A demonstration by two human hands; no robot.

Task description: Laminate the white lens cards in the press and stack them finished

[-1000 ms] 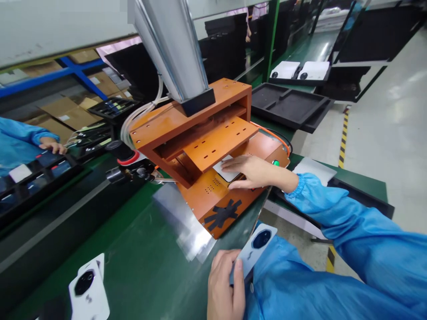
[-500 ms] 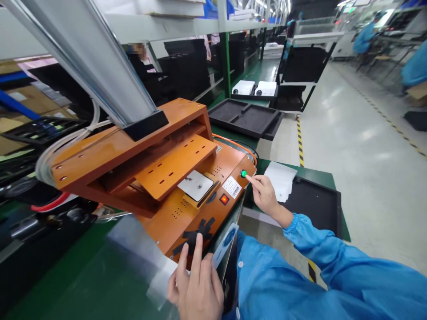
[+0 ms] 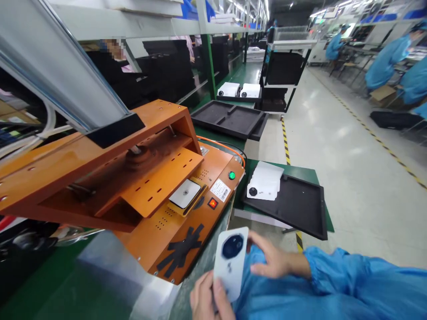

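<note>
My left hand (image 3: 211,297) grips the lower end of a white phone-shaped panel (image 3: 230,278) with a round dark camera ring, thumb on its face. My right hand (image 3: 268,258) is at the panel's right edge, fingers bent behind it; whether they press on it is hard to tell. Left of them stands an orange press machine (image 3: 213,169) with a green button (image 3: 231,175) and a lit red switch (image 3: 212,203). Under its raised plate, a white panel (image 3: 185,194) lies in a yellowish holder.
Stacked white panels (image 3: 265,178) lie partly on a black tray (image 3: 300,204) at the right. Other black trays (image 3: 230,116) sit behind the press. Clear plastic sheeting (image 3: 113,266) lies at lower left. People in blue (image 3: 388,58) sit at the far right.
My right hand has left the green button and come down beside the panel. My left hand has raised the panel upright into view. The camera view has shifted right.
</note>
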